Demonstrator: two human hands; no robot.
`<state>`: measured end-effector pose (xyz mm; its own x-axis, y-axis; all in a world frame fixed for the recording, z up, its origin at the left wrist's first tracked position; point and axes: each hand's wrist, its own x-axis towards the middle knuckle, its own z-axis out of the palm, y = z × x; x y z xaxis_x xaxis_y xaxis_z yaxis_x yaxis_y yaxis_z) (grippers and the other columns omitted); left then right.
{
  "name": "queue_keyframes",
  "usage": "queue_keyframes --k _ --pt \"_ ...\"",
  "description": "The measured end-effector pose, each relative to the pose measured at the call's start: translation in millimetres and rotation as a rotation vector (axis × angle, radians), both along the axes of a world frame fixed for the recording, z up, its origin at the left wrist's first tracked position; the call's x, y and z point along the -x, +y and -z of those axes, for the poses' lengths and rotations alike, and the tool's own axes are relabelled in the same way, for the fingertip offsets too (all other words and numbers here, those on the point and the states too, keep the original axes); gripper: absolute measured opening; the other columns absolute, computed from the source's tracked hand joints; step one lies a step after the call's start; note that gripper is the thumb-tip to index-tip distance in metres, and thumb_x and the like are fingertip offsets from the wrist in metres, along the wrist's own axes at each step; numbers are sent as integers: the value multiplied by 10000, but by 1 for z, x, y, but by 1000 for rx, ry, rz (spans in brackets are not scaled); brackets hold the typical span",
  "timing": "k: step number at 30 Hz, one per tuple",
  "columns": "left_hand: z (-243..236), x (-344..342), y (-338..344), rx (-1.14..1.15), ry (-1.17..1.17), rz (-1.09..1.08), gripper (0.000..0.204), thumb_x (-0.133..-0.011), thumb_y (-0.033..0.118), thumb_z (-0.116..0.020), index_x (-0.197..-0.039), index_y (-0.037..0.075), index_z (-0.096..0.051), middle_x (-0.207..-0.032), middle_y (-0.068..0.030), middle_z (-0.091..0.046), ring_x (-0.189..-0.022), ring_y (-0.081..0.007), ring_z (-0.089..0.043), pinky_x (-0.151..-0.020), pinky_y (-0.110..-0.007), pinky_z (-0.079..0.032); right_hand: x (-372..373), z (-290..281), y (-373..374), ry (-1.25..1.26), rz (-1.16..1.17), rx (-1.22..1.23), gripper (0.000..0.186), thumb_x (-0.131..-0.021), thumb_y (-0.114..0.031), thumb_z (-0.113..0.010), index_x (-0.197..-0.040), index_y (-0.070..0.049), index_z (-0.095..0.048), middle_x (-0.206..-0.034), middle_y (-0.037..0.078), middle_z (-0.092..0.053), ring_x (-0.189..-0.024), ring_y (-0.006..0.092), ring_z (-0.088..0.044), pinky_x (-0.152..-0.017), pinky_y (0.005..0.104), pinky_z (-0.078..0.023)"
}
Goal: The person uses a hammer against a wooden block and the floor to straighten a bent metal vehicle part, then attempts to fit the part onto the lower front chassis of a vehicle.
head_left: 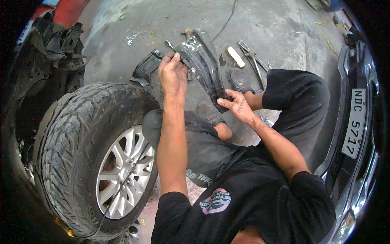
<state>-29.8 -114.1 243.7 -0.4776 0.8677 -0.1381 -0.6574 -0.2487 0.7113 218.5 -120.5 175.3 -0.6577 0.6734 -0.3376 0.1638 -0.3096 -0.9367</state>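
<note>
A long, bent black metal part (203, 57) with scuffed pale patches is held between my hands, angled from upper left to lower right. My left hand (174, 75) is closed on its left edge, beside a small silver piece (168, 44) that I cannot make out. Lower down, my right hand (236, 105) grips the part's near end with the thumb on top. Another black metal piece (144, 67) lies on the floor left of my left hand. Pliers-like tools (256, 67) and a cream-coloured block (235, 56) lie to the right, near my sandalled foot.
A wheel with tyre (71, 154) and a cable across its rim stands at my left, below torn black car parts (55, 49). A chrome-trimmed bumper with plate (337, 122) runs along my right. A cable (227, 18) crosses the concrete floor (276, 28).
</note>
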Motion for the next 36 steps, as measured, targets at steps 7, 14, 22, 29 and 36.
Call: queue_keyframes --k 7,14,22,29,36 --pt "5 3 0 18 32 2 212 -968 92 -577 -1161 15 -617 -1102 -112 -699 -1041 -265 -662 -960 -440 -495 -2 -18 -3 1 -65 -151 287 -970 -212 -693 -1139 19 -675 -952 43 -709 -862 123 -617 -783 307 -506" --pt "2 0 0 16 15 -9 162 -950 30 -583 -1106 2 -613 -1038 -116 -704 -962 -237 -681 -858 -389 -532 -7 -6 -8 -87 -36 -393 238 -947 -176 -677 -1051 37 -653 -846 165 -657 -766 180 -576 -723 384 -484" --pt "-2 0 -5 19 25 10 156 -955 30 -595 -1108 12 -619 -1039 -108 -704 -964 -234 -684 -863 -394 -548 -7 -5 -9 -131 -39 -458 244 -951 -194 -660 -1035 35 -645 -829 209 -632 -736 221 -571 -708 404 -473" --pt "-5 -3 -2 18 80 -19 137 -958 38 -616 -1092 22 -640 -1045 -85 -696 -912 -206 -685 -826 -361 -558 -6 -4 -7 -103 -39 -475 242 -953 -161 -642 -1103 28 -659 -892 209 -679 -772 316 -623 -738 412 -494" --pt "-17 -21 0 103 455 64 497 -1048 285 -581 -1467 31 -494 -1260 -82 -619 -1143 -186 -571 -943 -375 -492 -3 -26 -15 -389 -135 -1088 685 -842 -43 -662 -1489 -197 -495 -947 162 -573 -872 364 -604 -742 477 -536"
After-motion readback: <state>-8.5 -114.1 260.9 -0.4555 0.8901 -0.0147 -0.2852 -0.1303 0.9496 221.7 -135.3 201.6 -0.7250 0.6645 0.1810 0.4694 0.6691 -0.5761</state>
